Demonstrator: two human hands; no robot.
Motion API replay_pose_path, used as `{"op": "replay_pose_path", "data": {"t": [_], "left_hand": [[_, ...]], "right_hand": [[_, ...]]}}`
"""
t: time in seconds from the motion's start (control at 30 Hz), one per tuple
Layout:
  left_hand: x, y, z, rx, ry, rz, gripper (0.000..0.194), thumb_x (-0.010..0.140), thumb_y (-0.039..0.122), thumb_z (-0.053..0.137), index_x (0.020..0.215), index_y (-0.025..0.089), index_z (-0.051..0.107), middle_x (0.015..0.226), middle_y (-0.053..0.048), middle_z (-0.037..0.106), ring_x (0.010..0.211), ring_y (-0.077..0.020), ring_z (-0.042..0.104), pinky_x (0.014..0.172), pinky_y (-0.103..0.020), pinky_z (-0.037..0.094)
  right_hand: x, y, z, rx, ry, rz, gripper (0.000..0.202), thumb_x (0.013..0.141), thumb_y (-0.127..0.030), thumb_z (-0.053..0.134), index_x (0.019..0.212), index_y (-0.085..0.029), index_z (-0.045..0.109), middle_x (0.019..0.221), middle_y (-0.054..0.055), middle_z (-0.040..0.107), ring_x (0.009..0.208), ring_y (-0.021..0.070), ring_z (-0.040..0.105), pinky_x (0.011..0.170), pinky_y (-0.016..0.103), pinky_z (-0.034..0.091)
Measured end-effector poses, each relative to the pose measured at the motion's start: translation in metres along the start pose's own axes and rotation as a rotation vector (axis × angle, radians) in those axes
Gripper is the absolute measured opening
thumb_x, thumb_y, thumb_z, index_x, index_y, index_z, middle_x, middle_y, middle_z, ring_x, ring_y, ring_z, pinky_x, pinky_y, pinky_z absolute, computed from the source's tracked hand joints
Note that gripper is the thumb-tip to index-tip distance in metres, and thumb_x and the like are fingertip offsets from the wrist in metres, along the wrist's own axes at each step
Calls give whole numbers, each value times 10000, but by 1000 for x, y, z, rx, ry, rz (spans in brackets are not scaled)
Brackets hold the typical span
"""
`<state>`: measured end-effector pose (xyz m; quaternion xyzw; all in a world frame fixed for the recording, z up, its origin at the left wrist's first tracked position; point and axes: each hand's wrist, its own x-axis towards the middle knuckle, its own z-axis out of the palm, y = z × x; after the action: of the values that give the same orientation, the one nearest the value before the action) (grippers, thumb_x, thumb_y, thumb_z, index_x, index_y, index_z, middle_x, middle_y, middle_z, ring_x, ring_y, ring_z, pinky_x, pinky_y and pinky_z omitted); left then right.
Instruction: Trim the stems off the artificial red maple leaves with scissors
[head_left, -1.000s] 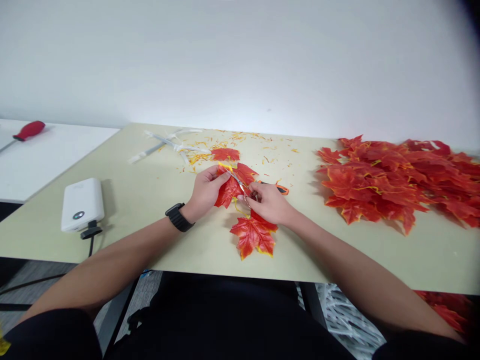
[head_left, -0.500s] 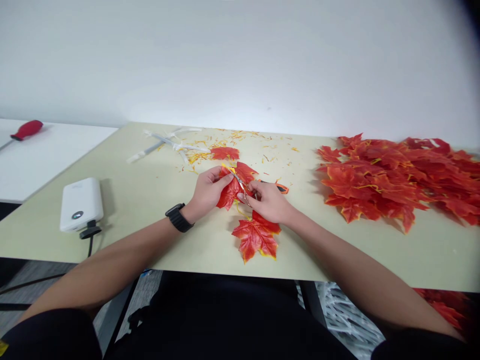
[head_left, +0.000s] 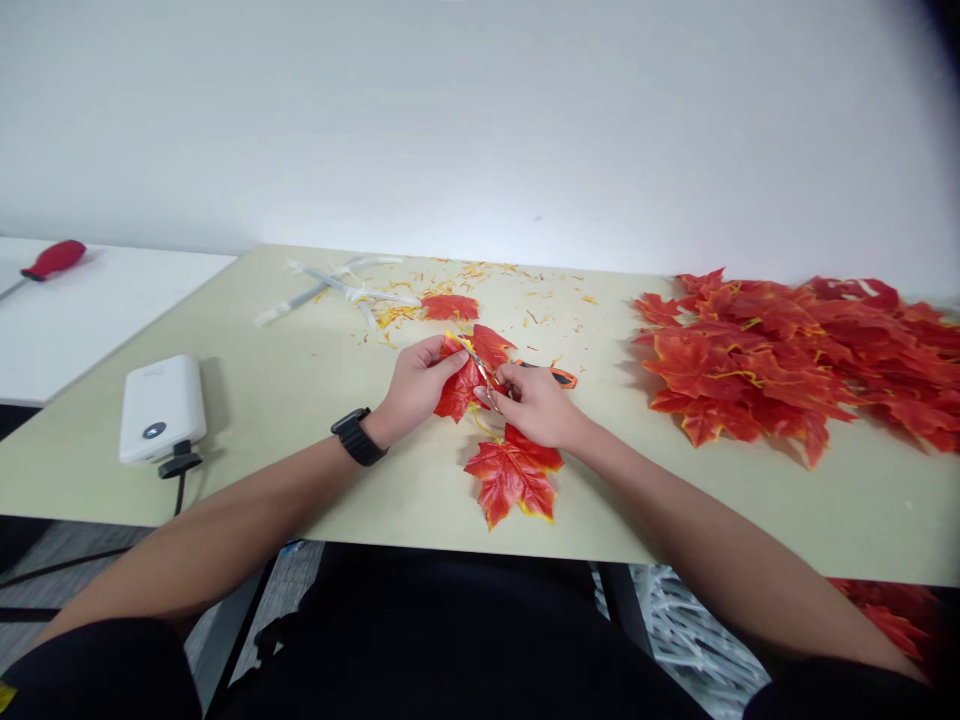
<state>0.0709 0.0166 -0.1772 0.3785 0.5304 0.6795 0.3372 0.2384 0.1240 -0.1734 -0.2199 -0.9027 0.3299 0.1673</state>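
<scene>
Pinched between the thumb and fingers of my left hand (head_left: pixel 421 382) is a red artificial maple leaf (head_left: pixel 460 392) with yellow edges. My right hand (head_left: pixel 541 402) grips small metal scissors (head_left: pixel 486 376), whose blades lie across the leaf close to my left thumb. A thin yellow stem runs down from the held leaf to another maple leaf (head_left: pixel 513 482) lying nearer to me. Behind my right hand an orange and black tool handle (head_left: pixel 564 378) shows in part; the hand and leaves hide the rest of it.
Yellow and orange trimmings (head_left: pixel 480 270) are scattered at the back, by a loose red leaf (head_left: pixel 450 307) and whitish plastic strips (head_left: pixel 330 290). A big pile of maple leaves (head_left: pixel 765 360) lies right. A white power bank (head_left: pixel 162 408) and a red-handled screwdriver (head_left: pixel 58 260) are left.
Both hands stay almost in place, the leaf and scissors shifting only very slightly. The other things on the table look the same.
</scene>
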Motion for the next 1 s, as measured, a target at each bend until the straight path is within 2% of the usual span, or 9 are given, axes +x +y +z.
{"op": "replay_pose_path", "data": {"t": [0.27,0.43,0.67,0.83,1.0], "left_hand": [[2,-5,-2,39,-4,40,243,836,402,770,786,176,694,778,-27,687,675,-134,589,651,-263,491],[3,-5,-2,76,-3,59,210,861,376,734,804,179,688,777,-22,673,680,-136,576,663,-271,480],[3,-8,-2,122,-10,79,196,887,357,694,807,180,667,779,-22,656,685,-136,565,679,-279,470],[2,-8,-2,125,3,87,197,891,355,694,803,182,662,782,-24,652,680,-137,550,666,-281,462],[1,-7,-1,126,8,93,209,888,353,699,772,187,644,743,-14,628,660,-134,530,642,-276,447]], "right_hand": [[0,1,1,-3,4,8,241,912,-323,627,740,-187,528,655,-18,569,582,112,457,593,270,309],[0,1,1,0,10,12,271,907,-318,628,716,-195,479,613,-31,517,567,110,418,592,270,300],[-1,-2,2,-37,10,-17,307,918,-363,629,716,-196,467,621,-29,510,587,116,434,598,279,284],[-1,-2,2,-5,18,6,272,911,-315,616,720,-197,463,619,-35,503,578,112,412,597,273,293],[-1,-2,3,-21,23,-7,311,916,-342,621,705,-198,445,616,-34,490,582,113,416,590,277,279]]}}
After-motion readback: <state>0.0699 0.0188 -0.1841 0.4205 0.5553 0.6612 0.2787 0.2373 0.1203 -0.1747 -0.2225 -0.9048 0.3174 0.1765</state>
